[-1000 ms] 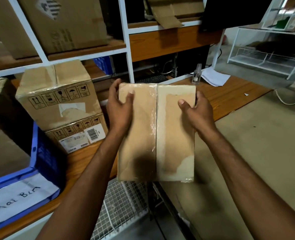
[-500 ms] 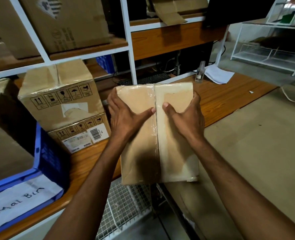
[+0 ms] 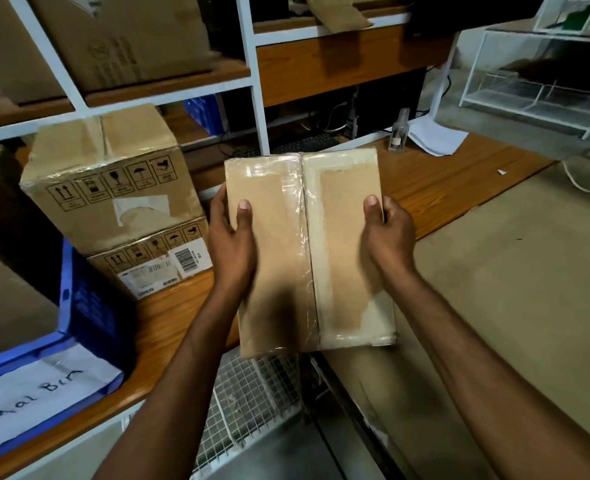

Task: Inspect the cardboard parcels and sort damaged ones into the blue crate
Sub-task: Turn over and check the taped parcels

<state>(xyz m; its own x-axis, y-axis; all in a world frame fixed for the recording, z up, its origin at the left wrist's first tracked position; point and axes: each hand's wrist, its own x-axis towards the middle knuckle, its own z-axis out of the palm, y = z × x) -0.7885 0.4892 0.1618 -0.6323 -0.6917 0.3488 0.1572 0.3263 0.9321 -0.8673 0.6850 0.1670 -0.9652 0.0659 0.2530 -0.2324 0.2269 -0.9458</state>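
I hold the flat cardboard parcel point(image 3: 307, 251) up over the counter point(image 3: 460, 188) edge, my left hand point(image 3: 233, 244) gripping its left side and my right hand point(image 3: 389, 233) its right side, thumbs on the upper face. Clear tape runs down the centre seam; the right panel shows pale patches. To my left sits the blue crate point(image 3: 89, 306) with a handwritten paper label. Beyond it, two stacked cartons point(image 3: 113, 188) rest on the counter beneath the shelf point(image 3: 162, 88).

Beyond the right hand point(image 3: 389, 237) I see white paper point(image 3: 435, 136) on the wooden bench point(image 3: 460, 181). A keyboard point(image 3: 304, 145) sits beyond the left hand point(image 3: 231, 244), with wire mesh point(image 3: 248, 393) below it.
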